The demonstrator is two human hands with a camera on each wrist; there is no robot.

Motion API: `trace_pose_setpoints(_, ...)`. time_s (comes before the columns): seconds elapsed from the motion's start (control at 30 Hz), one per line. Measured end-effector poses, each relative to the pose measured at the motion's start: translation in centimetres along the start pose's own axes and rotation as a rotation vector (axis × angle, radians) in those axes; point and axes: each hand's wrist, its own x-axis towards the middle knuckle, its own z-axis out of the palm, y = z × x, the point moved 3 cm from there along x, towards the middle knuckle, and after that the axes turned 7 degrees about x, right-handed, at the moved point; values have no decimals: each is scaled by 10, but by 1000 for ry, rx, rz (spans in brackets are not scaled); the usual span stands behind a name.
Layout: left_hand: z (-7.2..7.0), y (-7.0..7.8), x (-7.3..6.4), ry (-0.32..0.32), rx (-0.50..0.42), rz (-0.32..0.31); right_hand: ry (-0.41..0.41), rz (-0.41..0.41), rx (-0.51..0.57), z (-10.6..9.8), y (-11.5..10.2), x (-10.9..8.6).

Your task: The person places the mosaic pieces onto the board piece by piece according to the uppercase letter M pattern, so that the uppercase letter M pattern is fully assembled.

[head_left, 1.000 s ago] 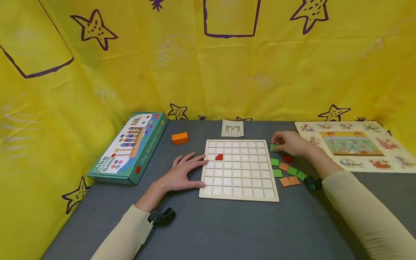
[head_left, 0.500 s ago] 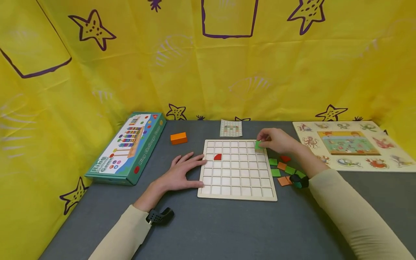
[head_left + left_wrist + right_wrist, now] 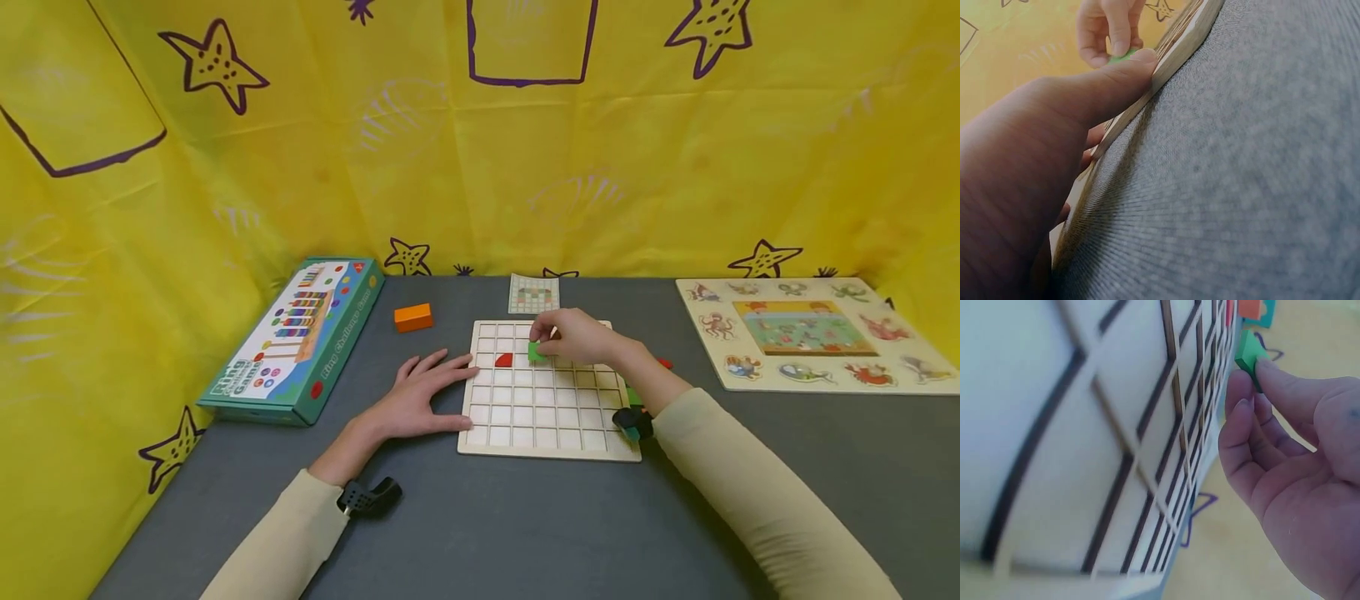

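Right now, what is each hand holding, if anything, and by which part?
The right hand pinches a green square tile by one end; the left hand holds nothing, touching the edge of the grid board.

Grid board [image 3: 547, 415] under the right hand [image 3: 577, 335] appears bare wood, smooth, matt. Green tile [image 3: 1248, 352] in that hand looks painted, smooth. Table surface [image 3: 1241, 156] beneath the left hand [image 3: 412, 407] shows a matt, rough, cloth-like weave. Backdrop [image 3: 480, 167] beyond both hands is creased cloth, faintly glossy. Box [image 3: 296, 337] left of the left hand: printed cardboard, smooth.
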Motion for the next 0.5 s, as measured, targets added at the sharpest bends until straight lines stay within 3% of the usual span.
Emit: trace_pose_setpoints(0.5, 1, -1, 1, -22, 5, -26, -24, -17, -57, 19, -7, 21)
